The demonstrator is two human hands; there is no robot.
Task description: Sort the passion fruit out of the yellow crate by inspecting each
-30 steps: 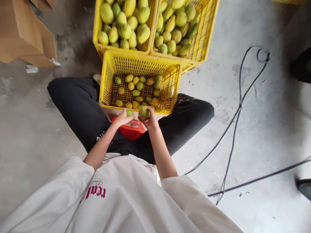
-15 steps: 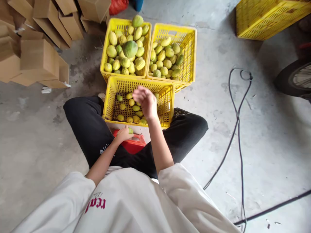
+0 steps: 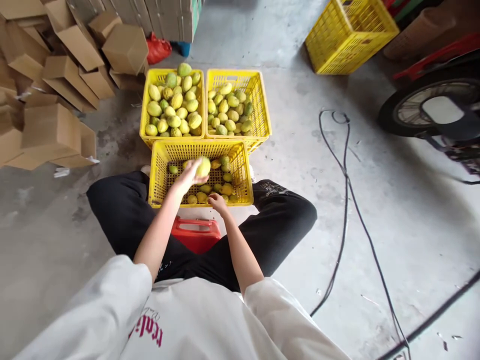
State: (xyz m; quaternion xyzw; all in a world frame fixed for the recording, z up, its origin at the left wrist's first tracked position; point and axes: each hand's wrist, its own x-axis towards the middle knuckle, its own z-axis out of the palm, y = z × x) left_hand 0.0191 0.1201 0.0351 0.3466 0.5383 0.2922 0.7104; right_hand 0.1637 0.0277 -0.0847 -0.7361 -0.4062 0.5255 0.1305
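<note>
Over the near yellow crate (image 3: 202, 202), my left hand (image 3: 186, 176) grips a yellow-green fruit (image 3: 203, 167), which looks like a small melon. The fruit is raised above others in that crate. My right hand (image 3: 217, 201) is by the crate's front rim, its fingers curled together; anything inside them is hidden. Several smaller yellow and green melons (image 3: 226, 189) lie scattered on the crate's slotted floor, some right beyond my right fingers. Between my legs, below the crate, is a red plastic stool (image 3: 198, 242).
Behind stand a heaped yellow crate of melons (image 3: 144, 107) and a partly filled one (image 3: 264, 105). Cardboard boxes (image 3: 52, 130) crowd the left. Another yellow crate (image 3: 333, 50) stands far right, near a motorbike wheel (image 3: 408, 110). A black cable (image 3: 347, 180) crosses the floor.
My left hand has risen from beside the stool to over the near crate, holding a fruit. My right hand has come down to the front rim. A large green fruit over the left crate is gone from there.
</note>
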